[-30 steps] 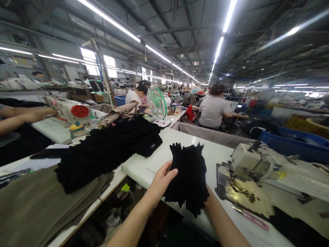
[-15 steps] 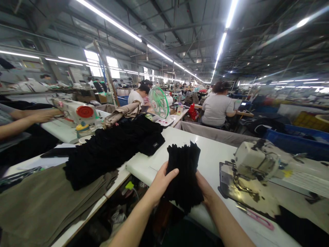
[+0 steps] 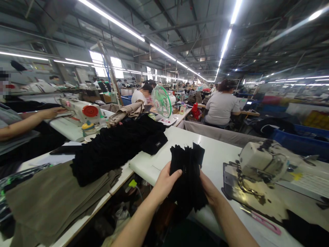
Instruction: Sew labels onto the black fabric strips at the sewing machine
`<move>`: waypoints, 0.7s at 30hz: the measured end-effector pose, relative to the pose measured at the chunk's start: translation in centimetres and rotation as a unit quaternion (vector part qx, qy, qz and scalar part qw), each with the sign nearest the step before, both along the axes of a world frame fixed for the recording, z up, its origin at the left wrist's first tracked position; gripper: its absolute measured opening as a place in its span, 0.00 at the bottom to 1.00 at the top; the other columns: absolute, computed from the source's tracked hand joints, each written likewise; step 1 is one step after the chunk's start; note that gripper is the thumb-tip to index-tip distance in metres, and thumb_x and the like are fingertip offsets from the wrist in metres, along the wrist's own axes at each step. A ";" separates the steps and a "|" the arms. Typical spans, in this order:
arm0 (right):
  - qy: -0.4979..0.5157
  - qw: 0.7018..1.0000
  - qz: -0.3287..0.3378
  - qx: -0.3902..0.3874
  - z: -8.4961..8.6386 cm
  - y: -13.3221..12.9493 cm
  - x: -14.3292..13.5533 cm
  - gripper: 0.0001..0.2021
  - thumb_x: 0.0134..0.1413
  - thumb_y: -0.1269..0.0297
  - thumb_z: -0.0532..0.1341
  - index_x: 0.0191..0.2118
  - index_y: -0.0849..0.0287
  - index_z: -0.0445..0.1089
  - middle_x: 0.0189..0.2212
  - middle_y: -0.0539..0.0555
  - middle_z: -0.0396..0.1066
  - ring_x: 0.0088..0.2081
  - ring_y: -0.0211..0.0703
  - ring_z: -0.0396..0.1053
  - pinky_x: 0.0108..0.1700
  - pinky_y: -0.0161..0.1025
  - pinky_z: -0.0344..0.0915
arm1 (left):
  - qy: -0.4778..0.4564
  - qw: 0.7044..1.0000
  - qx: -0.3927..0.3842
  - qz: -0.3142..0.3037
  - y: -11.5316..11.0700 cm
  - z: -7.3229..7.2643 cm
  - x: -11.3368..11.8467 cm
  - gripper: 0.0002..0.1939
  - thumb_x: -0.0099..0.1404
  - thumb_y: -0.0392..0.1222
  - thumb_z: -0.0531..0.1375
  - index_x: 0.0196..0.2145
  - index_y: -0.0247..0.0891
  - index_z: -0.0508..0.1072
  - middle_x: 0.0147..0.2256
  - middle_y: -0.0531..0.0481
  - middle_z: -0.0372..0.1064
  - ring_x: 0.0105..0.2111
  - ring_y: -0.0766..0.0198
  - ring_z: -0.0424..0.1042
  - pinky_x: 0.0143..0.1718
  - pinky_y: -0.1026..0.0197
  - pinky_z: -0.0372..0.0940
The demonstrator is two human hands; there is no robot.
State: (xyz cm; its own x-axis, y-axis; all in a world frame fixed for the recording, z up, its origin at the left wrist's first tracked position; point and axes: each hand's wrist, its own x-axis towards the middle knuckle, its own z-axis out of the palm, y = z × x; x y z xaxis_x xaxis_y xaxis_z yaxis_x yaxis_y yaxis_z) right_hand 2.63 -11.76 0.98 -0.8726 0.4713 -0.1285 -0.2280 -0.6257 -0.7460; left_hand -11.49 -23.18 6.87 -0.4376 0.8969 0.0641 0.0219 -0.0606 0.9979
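Note:
Between my two hands is a bundle of black fabric pieces, its layers gathered into folds with jagged upper edges. My left hand grips its left side, thumb lying over the front. On the right side my right hand closes round the edge, its fingers mostly hidden behind the cloth. The bundle is held up over the front edge of the white table. To the left lies a long pile of black fabric pieces, with a small pale label showing at its right end.
At right stands a sewing machine, with pink-handled thread snips and black cloth before it. Olive-brown fabric covers the left table. A green fan stands beyond; a co-worker's arm reaches to another machine.
The folds of the black bundle have spread, with a gap opening near its right side. The whole view has shifted slightly, so things appear further right. Both hands keep their hold.

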 end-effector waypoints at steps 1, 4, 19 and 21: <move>-0.001 1.000 0.002 0.003 0.1 0.0 -0.1 0.28 0.64 0.40 0.57 0.53 0.60 0.74 0.45 0.59 0.79 0.51 0.53 0.75 0.54 0.50 0.70 | 0.002 1.000 -0.002 0.010 0.0 -0.1 -0.1 0.20 0.61 0.44 0.61 0.51 0.37 0.73 0.49 0.44 0.75 0.52 0.48 0.71 0.56 0.51 0.64; -0.029 0.999 -0.008 0.034 0.6 -0.5 -0.3 0.28 0.61 0.40 0.61 0.53 0.61 0.74 0.46 0.59 0.78 0.52 0.54 0.74 0.54 0.49 0.70 | -0.008 0.999 -0.006 0.034 -0.1 -0.5 -0.2 0.20 0.61 0.42 0.60 0.51 0.36 0.72 0.49 0.44 0.74 0.53 0.49 0.70 0.57 0.51 0.62; -0.255 0.871 -0.067 0.414 3.1 -7.2 -6.7 0.38 0.49 0.39 0.63 0.61 0.58 0.64 0.53 0.61 0.74 0.56 0.61 0.70 0.56 0.50 0.68 | -0.096 0.974 0.103 0.180 -8.7 -2.3 -1.3 0.34 0.53 0.47 0.73 0.55 0.36 0.69 0.51 0.42 0.73 0.54 0.47 0.70 0.57 0.49 0.64; -0.203 0.896 0.003 0.396 2.8 -8.7 -7.6 0.43 0.50 0.38 0.62 0.66 0.58 0.56 0.58 0.62 0.69 0.57 0.57 0.69 0.57 0.48 0.68 | -0.107 0.961 0.090 0.239 -11.6 -1.8 -2.8 0.31 0.54 0.47 0.72 0.53 0.36 0.70 0.48 0.44 0.75 0.50 0.49 0.73 0.54 0.50 0.67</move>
